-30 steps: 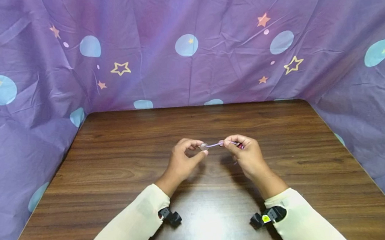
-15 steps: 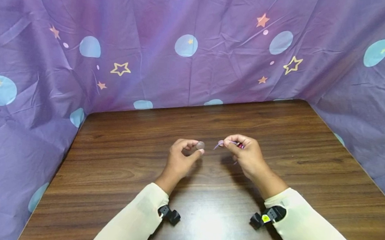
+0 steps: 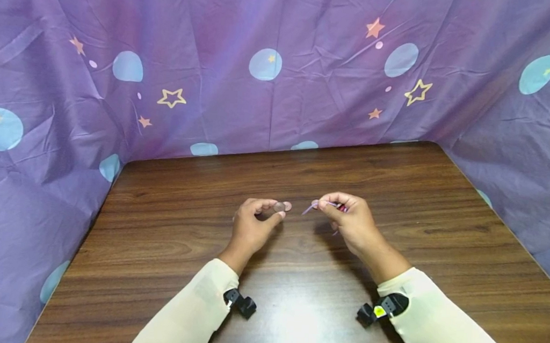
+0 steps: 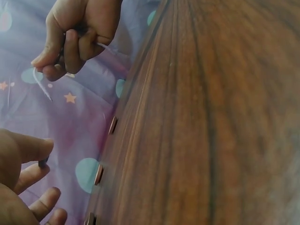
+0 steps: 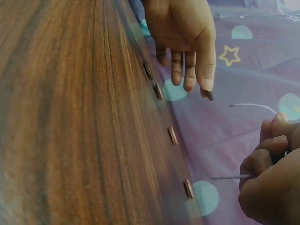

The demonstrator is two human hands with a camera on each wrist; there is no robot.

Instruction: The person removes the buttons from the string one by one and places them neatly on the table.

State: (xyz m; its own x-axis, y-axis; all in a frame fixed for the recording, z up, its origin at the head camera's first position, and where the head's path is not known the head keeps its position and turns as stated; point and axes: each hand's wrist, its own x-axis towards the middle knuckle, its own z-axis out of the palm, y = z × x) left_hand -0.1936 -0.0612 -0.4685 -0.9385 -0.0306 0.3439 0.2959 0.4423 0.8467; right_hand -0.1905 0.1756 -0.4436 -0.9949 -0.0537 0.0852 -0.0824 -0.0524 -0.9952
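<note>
head view: right hand (image 3: pixel 355 223) pinches thin strand (image 3: pixel 308 208)

Small bead (image 3: pixel 280 207), thin lilac thread (image 3: pixel 308 208)

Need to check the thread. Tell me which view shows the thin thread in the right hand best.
The right wrist view: the thread arcs pale from the right hand. The left wrist view shows a short curved end; the head view only a sliver.
</note>
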